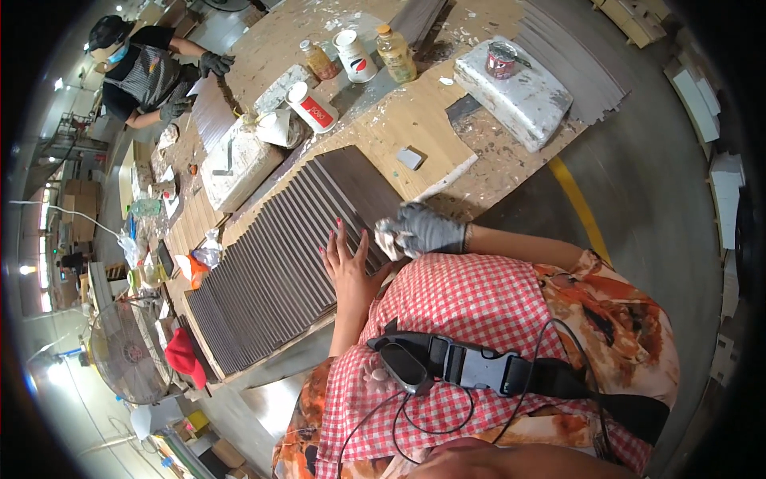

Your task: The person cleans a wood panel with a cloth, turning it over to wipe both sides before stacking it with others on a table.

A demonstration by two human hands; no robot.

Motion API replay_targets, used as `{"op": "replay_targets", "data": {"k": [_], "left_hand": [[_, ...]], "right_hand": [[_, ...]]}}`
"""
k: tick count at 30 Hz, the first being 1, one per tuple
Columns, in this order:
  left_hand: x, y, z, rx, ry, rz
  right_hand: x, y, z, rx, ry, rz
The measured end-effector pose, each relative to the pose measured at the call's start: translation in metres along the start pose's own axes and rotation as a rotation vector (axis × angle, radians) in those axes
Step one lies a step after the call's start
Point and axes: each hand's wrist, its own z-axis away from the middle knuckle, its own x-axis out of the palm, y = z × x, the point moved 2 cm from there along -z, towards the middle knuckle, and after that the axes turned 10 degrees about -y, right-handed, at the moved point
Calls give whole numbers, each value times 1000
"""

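Note:
Fanned out in overlapping rows, a stack of grey-brown wood-look boards (263, 275) lies along the near edge of the workbench. My left hand (351, 275), bare, rests on the right part of the stack with its fingers spread. Beside it, at the stack's near right corner, my right hand (435, 230) wears a grey glove. Its fingers are closed round a whitish, stained wad that looks like a rag (388, 239). The wad is at the edge of the top board; whether it touches the board I cannot tell.
Paint-spotted workbench (503, 172) carries a small grey block (410, 158), paper cups (313, 108), bottles (396, 54) and a white slab with a can (501, 60). A gloved co-worker (148, 76) stands at the far left. A fan (132, 351) stands left, near a red cap (185, 358).

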Motion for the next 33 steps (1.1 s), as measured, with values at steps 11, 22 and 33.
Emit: {"op": "replay_targets", "data": {"k": [11, 22, 33], "left_hand": [[24, 19, -7, -144, -11, -2], [31, 30, -11, -325, -1, 38], [20, 53, -37, 33, -27, 157]], "right_hand": [[-10, 29, -87, 53, 481, -1790], [-7, 68, -130, 235, 98, -175], [-35, 65, -74, 225, 4, -595]]}}
